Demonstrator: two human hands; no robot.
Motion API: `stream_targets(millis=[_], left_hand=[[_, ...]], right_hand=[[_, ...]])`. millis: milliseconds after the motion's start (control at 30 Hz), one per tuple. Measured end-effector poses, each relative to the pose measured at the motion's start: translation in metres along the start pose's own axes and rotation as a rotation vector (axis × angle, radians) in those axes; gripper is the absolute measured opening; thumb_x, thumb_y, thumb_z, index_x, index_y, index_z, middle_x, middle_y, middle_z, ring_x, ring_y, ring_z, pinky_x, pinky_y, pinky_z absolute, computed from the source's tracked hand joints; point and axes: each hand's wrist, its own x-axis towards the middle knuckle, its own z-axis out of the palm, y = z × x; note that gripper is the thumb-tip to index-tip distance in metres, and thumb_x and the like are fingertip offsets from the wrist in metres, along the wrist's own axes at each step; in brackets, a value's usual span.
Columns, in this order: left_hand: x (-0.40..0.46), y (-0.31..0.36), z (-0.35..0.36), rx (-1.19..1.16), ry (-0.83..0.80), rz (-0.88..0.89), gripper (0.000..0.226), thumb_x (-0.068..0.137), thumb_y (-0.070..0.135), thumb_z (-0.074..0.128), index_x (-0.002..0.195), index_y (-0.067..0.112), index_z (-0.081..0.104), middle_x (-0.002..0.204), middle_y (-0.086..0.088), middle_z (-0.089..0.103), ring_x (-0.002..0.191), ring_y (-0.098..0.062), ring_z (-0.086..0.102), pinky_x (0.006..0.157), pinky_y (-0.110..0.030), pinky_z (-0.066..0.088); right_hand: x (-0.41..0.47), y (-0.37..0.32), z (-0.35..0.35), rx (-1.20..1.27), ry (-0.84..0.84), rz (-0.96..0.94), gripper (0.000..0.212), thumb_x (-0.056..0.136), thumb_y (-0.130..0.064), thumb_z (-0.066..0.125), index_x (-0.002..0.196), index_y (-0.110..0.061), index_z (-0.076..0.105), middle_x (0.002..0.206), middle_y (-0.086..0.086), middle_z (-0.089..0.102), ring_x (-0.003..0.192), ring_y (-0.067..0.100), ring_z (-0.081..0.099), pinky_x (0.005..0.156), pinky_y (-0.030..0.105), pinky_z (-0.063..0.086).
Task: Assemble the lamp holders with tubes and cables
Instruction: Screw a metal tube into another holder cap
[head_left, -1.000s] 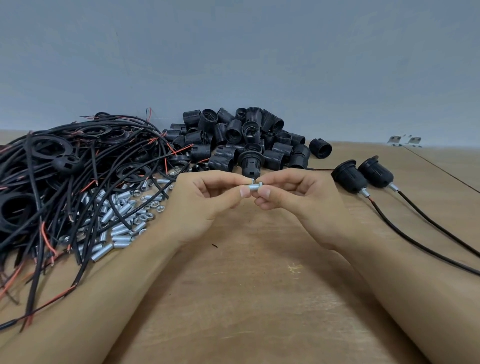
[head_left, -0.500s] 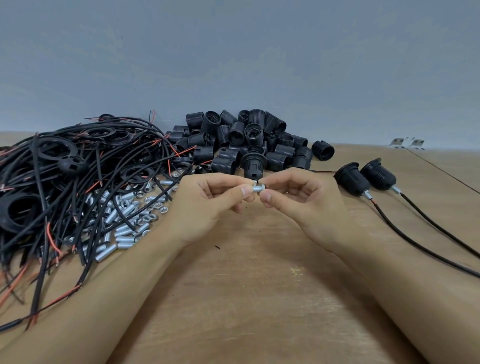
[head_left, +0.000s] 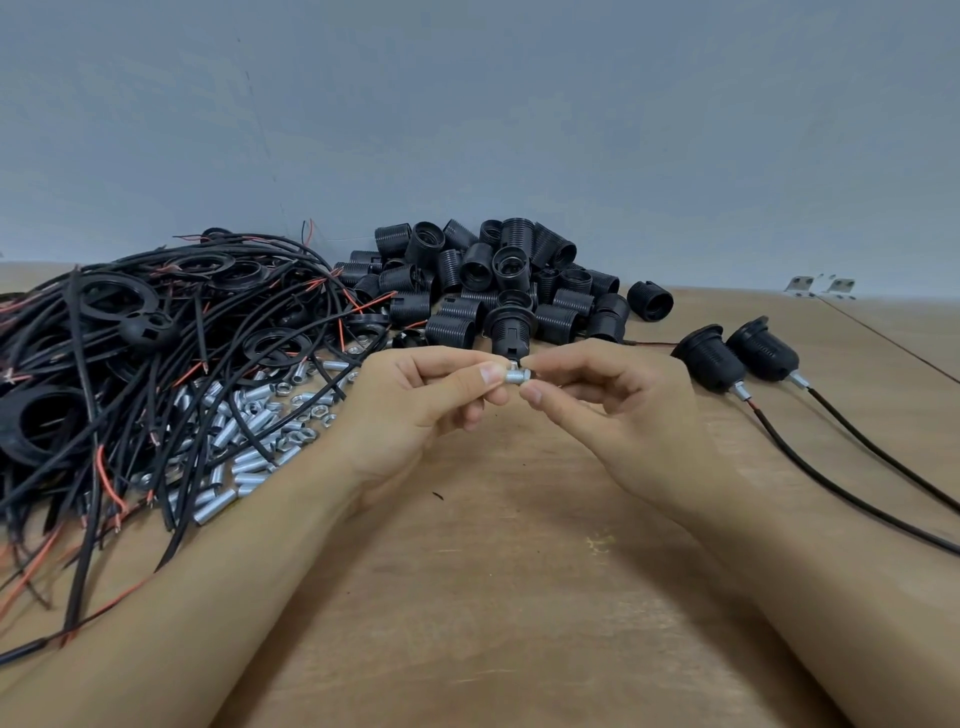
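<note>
My left hand (head_left: 415, 405) pinches a short silver threaded tube (head_left: 513, 375) between thumb and forefinger above the table. My right hand (head_left: 608, 410) pinches the tube's right end, where a small nut (head_left: 523, 375) seems to sit. Just behind the hands stands a black lamp holder (head_left: 510, 327) on its own. A heap of black lamp holder shells (head_left: 493, 275) lies behind it. Black cables with red wire ends (head_left: 156, 353) are piled at the left, with loose silver tubes and nuts (head_left: 244, 431) beside them.
Two assembled lamp holders (head_left: 737, 358) with tubes and black cables lie at the right, cables trailing toward the right edge. Black rings (head_left: 119, 301) lie among the cable pile. Two small metal brackets (head_left: 821, 286) sit at the back right by the grey wall. The table is wooden (head_left: 493, 571).
Both hands stay together on the tube; the right fingers have shifted slightly around its end. The view has tilted a little.
</note>
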Motion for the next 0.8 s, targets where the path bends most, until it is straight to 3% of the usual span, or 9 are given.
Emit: stream_targets(millis=[133,300,467,633,733,800], left_hand=[[0.0014,0.0001,0.0006,-0.069,-0.004,-0.042,0.021,0.073,0.019,0.074,0.089,0.006,0.08,0.072,-0.007,0.069,0.057,-0.009,0.052,0.058,-0.021,0.047],[0.0013,-0.0005,0.002,-0.064,-0.021,0.012,0.022,0.077,0.016,0.072,0.094,0.003,0.076,0.077,-0.01,0.07,0.063,-0.011,0.057,0.063,-0.021,0.051],[0.001,-0.0002,0.0013,0.032,0.007,0.104,0.015,0.078,0.018,0.073,0.091,0.012,0.079,0.081,-0.011,0.073,0.067,-0.014,0.06,0.068,-0.023,0.052],[0.0002,-0.0003,0.0018,0.081,0.012,0.118,0.016,0.077,0.02,0.074,0.091,0.013,0.078,0.079,-0.011,0.072,0.066,-0.015,0.059,0.068,-0.024,0.052],[0.0005,-0.0006,0.0058,0.018,0.016,0.066,0.023,0.076,0.023,0.071,0.091,0.006,0.075,0.07,-0.006,0.066,0.059,-0.013,0.054,0.062,-0.024,0.049],[0.0001,-0.0006,0.0067,-0.032,0.002,0.049,0.023,0.079,0.021,0.068,0.092,0.002,0.072,0.069,-0.005,0.066,0.059,-0.011,0.054,0.061,-0.023,0.05]], right_hand=[[0.0002,-0.0014,0.0008,-0.118,-0.013,-0.113,0.02,0.088,-0.003,0.072,0.106,-0.011,0.073,0.098,-0.003,0.074,0.09,0.013,0.07,0.08,0.022,0.055],[0.0,-0.0051,0.0017,0.169,0.02,0.108,0.017,0.084,-0.003,0.075,0.099,-0.01,0.072,0.092,0.003,0.076,0.085,0.018,0.073,0.08,0.029,0.059],[0.0007,-0.0063,0.0039,0.289,0.031,0.165,0.016,0.085,-0.002,0.072,0.1,-0.007,0.07,0.089,0.008,0.076,0.079,0.024,0.074,0.074,0.029,0.059],[0.0005,-0.0045,0.0029,0.196,0.013,0.109,0.016,0.085,-0.001,0.073,0.1,-0.008,0.072,0.091,0.006,0.076,0.083,0.02,0.073,0.079,0.03,0.059],[0.0002,-0.0053,0.0024,-0.017,0.007,-0.054,0.021,0.086,-0.001,0.073,0.103,-0.013,0.073,0.094,0.0,0.075,0.088,0.016,0.071,0.079,0.026,0.058],[-0.0008,-0.0046,0.0028,-0.036,0.019,-0.064,0.022,0.087,-0.004,0.073,0.106,-0.015,0.073,0.096,-0.003,0.075,0.087,0.015,0.072,0.078,0.029,0.059]])
